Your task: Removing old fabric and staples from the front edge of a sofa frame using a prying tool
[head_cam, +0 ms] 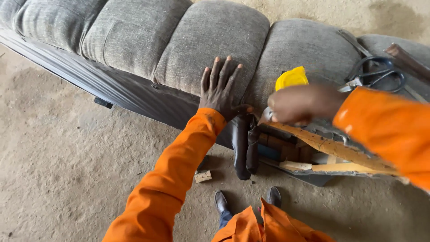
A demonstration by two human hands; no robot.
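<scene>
Grey upholstered sofa piece lies across the dirt floor, padded sections side by side, black film-wrapped edge along its near side. Left hand rests flat on one grey cushion section, fingers spread wide, palm down, gripping nothing; thumb sits near the loose black flap that hangs down at the edge. Right hand is curled at the edge of the next section, fingers folded onto grey fabric at the torn-open corner (what exactly it pinches cannot be told, motion blur). Under that corner the wooden frame shows, bare board and slats exposed. Yellow tape measure sits on the cushion just behind the right hand. Scissors lie further right on the cushion, beside a brown bar. Orange sleeves on both arms. Small wood block on the floor near the person's dark shoes.
</scene>
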